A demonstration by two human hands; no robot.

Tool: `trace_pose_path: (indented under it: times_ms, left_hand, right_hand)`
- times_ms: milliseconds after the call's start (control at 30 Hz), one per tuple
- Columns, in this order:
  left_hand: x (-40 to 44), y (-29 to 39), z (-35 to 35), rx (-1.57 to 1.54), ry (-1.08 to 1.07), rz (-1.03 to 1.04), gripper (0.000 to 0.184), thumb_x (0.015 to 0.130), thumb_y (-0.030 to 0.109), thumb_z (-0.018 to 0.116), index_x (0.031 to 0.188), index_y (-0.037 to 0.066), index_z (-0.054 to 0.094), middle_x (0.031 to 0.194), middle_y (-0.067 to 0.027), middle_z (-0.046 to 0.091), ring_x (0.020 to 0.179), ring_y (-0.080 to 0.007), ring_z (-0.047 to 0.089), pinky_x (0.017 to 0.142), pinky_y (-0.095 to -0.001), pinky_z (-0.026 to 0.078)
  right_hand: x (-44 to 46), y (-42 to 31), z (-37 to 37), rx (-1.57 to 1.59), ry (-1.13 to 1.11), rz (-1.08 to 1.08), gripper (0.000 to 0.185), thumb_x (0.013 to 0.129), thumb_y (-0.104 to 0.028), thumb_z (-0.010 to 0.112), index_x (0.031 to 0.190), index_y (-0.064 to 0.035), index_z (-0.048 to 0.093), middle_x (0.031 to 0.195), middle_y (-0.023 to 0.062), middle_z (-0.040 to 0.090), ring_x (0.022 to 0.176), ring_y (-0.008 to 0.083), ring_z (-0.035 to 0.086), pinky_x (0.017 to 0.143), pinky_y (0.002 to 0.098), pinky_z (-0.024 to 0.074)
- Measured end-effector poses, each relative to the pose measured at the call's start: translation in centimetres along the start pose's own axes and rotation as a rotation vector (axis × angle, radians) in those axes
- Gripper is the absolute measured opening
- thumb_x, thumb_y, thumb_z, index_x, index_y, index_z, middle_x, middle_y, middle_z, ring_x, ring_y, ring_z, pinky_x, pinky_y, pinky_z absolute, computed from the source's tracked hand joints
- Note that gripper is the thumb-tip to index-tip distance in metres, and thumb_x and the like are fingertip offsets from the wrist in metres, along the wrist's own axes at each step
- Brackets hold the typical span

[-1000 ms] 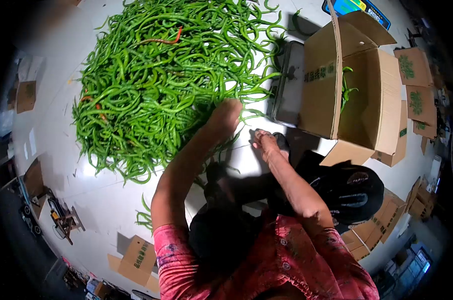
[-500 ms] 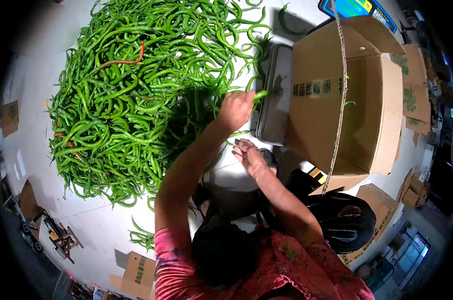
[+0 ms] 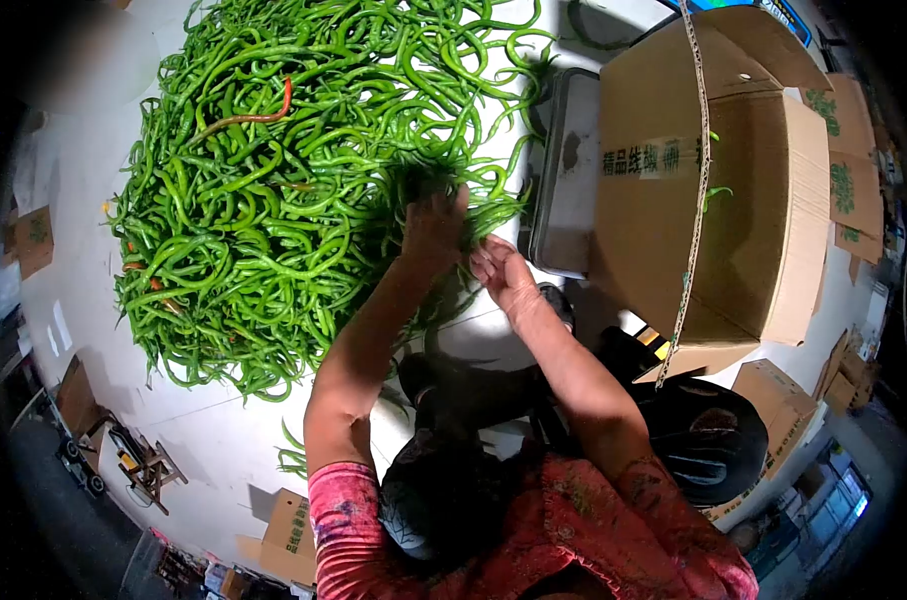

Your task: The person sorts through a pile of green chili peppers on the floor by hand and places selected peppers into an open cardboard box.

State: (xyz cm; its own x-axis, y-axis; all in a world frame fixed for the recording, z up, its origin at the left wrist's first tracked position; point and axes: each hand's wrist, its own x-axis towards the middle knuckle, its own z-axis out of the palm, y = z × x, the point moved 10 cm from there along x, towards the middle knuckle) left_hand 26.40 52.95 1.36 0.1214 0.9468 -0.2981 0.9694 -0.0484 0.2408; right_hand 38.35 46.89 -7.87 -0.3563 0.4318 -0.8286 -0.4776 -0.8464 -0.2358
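Observation:
A large heap of long green peppers (image 3: pixel 263 200) covers the pale floor, with a few red ones in it. My left hand (image 3: pixel 433 228) reaches into the right side of the heap, its fingers lost in dark shadow among the peppers. Just right of it, my right hand (image 3: pixel 503 274) is turned partly upward with curled fingers, closed at the lower ends of a small bunch of green peppers (image 3: pixel 495 214). The two hands are close together.
Right of the heap, an open cardboard box (image 3: pixel 648 205) with a few peppers inside stands by a grey tray-like platform (image 3: pixel 565 170). A blue device (image 3: pixel 785 16) is at the top right. Flattened cartons (image 3: pixel 856 185) lie farther right; a small wooden stool (image 3: pixel 151 465) stands lower left.
My left hand moved right out of the heap's edge with a pepper showing, then back left into the peppers. My right hand has come up against a small bunch. The view has shifted.

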Motion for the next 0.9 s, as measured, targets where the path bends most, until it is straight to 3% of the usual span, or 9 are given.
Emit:
trace_pose_path:
  times_ms: [33, 167, 267, 367, 567, 667, 733, 800, 900]
  left_hand:
    - [-0.1, 0.0, 0.0, 0.008, 0.028, 0.015, 0.124, 0.048, 0.039, 0.087, 0.147, 0.007, 0.018, 0.131, -0.0264, 0.044, 0.112, -0.0422, 0.05, 0.086, -0.0503, 0.045]
    - [1.1, -1.3, 1.5, -0.351, -0.012, -0.163, 0.117, 0.052, 0.039, 0.086, 0.145, 0.008, 0.021, 0.112, -0.0272, 0.058, 0.097, -0.0423, 0.06, 0.078, -0.0492, 0.049]
    - [1.2, -0.7, 3.5, -0.283, -0.17, -0.129, 0.103, 0.059, 0.036, 0.083, 0.141, 0.008, 0.027, 0.099, -0.0251, 0.063, 0.089, -0.042, 0.063, 0.076, -0.0489, 0.05]
    - [-0.3, -0.6, 1.9, -0.336, 0.031, -0.115, 0.089, 0.063, 0.034, 0.077, 0.136, 0.011, 0.033, 0.103, -0.025, 0.061, 0.092, -0.043, 0.063, 0.079, -0.0497, 0.05]
    - [-5.6, -3.2, -8.0, -1.039, 0.307, -0.257, 0.057, 0.071, 0.021, 0.074, 0.121, 0.005, 0.051, 0.103, -0.017, 0.065, 0.095, -0.0267, 0.065, 0.081, -0.0396, 0.051]
    - [-9.9, -3.7, -12.0, -1.627, 0.146, -0.502, 0.048, 0.077, 0.012, 0.069, 0.121, 0.001, 0.055, 0.102, -0.0112, 0.065, 0.093, -0.0186, 0.063, 0.079, -0.0335, 0.051]
    - [-12.9, -5.8, -16.7, -1.75, 0.52, -0.419, 0.047, 0.079, 0.005, 0.062, 0.125, -0.001, 0.054, 0.098, -0.009, 0.065, 0.09, -0.017, 0.062, 0.08, -0.0332, 0.051]
    - [-15.5, -5.8, -19.9, -2.079, 0.496, -0.22, 0.058, 0.078, 0.004, 0.057, 0.134, 0.0, 0.045, 0.091, -0.0097, 0.062, 0.083, -0.0195, 0.058, 0.08, -0.0323, 0.049]
    - [-19.5, -4.6, -25.9, -2.19, 0.533, -0.075, 0.065, 0.073, 0.009, 0.06, 0.135, 0.001, 0.042, 0.089, -0.0128, 0.057, 0.076, -0.0211, 0.049, 0.072, -0.0286, 0.044]
  right_hand:
    - [-1.0, -0.6, 0.5, 0.01, 0.137, 0.0, 0.018, 0.089, -0.011, 0.056, 0.107, -0.012, 0.057, 0.083, -0.0002, 0.061, 0.073, 0.0136, 0.057, 0.072, 0.0286, 0.0474]
    - [-0.2, -1.6, 0.9, -0.056, 0.1, 0.009, 0.019, 0.088, -0.007, 0.055, 0.107, -0.0111, 0.058, 0.08, -0.0019, 0.059, 0.069, 0.0113, 0.054, 0.07, 0.0287, 0.0474]
    - [1.0, -1.8, 2.1, -0.026, -0.095, 0.003, 0.02, 0.088, -0.003, 0.054, 0.105, -0.0115, 0.058, 0.079, -0.0023, 0.057, 0.061, 0.0105, 0.049, 0.065, 0.026, 0.0458]
    - [-2.2, -3.5, 4.1, -0.237, 0.045, -0.081, 0.015, 0.09, -0.004, 0.053, 0.101, -0.0119, 0.057, 0.079, -0.0023, 0.058, 0.063, 0.0092, 0.048, 0.065, 0.0248, 0.0448]
    - [-8.1, -4.7, 13.4, -0.554, -0.225, -0.332, 0.021, 0.091, -0.013, 0.059, 0.109, -0.0025, 0.063, 0.1, 0.0013, 0.064, 0.092, 0.0113, 0.056, 0.082, 0.0251, 0.0429]
    - [-13.6, -5.1, 18.9, -0.601, -0.312, -0.399, 0.024, 0.093, -0.015, 0.058, 0.111, 0.0001, 0.061, 0.101, 0.0018, 0.063, 0.091, 0.0115, 0.055, 0.081, 0.0236, 0.0419]
    - [-19.2, -7.0, 22.6, -0.646, -0.409, -0.66, 0.023, 0.096, -0.021, 0.057, 0.109, -0.0023, 0.061, 0.088, -0.0003, 0.057, 0.081, 0.0094, 0.049, 0.074, 0.0235, 0.0413]
    - [-23.8, -8.6, 24.3, -0.589, -0.447, -0.919, 0.023, 0.096, -0.025, 0.057, 0.106, -0.0047, 0.061, 0.083, -0.0023, 0.055, 0.077, 0.0084, 0.047, 0.072, 0.0238, 0.0411]
    - [-25.9, -8.6, 23.2, -0.687, -0.343, -0.795, 0.022, 0.095, -0.021, 0.056, 0.109, -0.0065, 0.063, 0.103, 0.0004, 0.062, 0.092, 0.0093, 0.055, 0.081, 0.0268, 0.0443]
